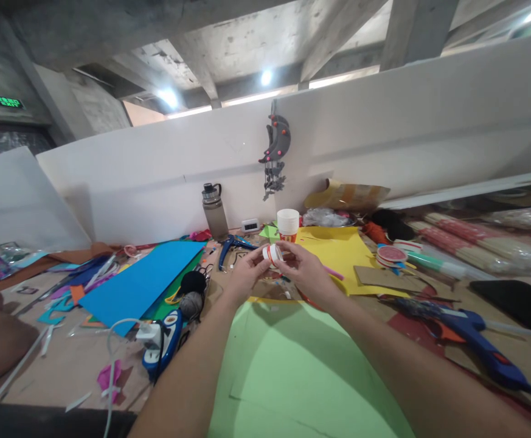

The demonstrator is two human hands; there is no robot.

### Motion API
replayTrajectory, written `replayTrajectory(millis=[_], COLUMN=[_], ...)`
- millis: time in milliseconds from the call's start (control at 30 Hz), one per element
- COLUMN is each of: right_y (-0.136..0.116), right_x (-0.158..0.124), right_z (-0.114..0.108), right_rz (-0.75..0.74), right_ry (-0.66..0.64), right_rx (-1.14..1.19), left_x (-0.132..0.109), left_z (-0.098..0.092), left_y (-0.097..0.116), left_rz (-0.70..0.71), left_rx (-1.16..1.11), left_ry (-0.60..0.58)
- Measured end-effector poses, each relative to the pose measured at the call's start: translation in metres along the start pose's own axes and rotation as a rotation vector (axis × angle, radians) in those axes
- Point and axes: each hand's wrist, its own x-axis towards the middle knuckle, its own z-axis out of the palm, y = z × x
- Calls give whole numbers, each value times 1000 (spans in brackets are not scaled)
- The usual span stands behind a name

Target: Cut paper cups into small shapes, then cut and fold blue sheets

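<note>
Both hands hold a small white round piece with an orange-red band (272,254) between them, above the far edge of a light green sheet (288,365). My left hand (249,274) grips its left side with thumb and fingers. On the other side, the fingers of my right hand (302,267) are closed on it. Whether it is a cut paper cup or a roll of tape, I cannot tell. Just behind stands a stack of white paper cups (288,222) with red and yellow print.
Left lie a blue sheet (144,280), yarn balls (192,298) and a power strip (163,344) with a cable. Right are a yellow sheet (338,243) and a blue glue gun (479,344). A bottle (215,213) stands behind. Another person's arm (0,340) rests at far left.
</note>
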Motion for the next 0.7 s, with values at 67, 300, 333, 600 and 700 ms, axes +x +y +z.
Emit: replayTrajectory(millis=[67, 300, 333, 600, 700], right_y=[0, 2, 3, -1, 2], right_x=[0, -2, -3, -2, -2], right_z=[0, 3, 4, 2, 4], right_rz=[-22, -94, -99, -102, -118], right_ry=[10, 19, 23, 58, 71], right_rx=[11, 31, 23, -2, -12], left_x=[0, -2, -3, -3, -2], left_z=[0, 5, 6, 9, 9], left_y=[-1, 0, 1, 7, 5], left_rz=[16, 19, 25, 65, 77], left_rx=[7, -4, 11, 17, 48], left_ry=[10, 78, 78, 3, 8])
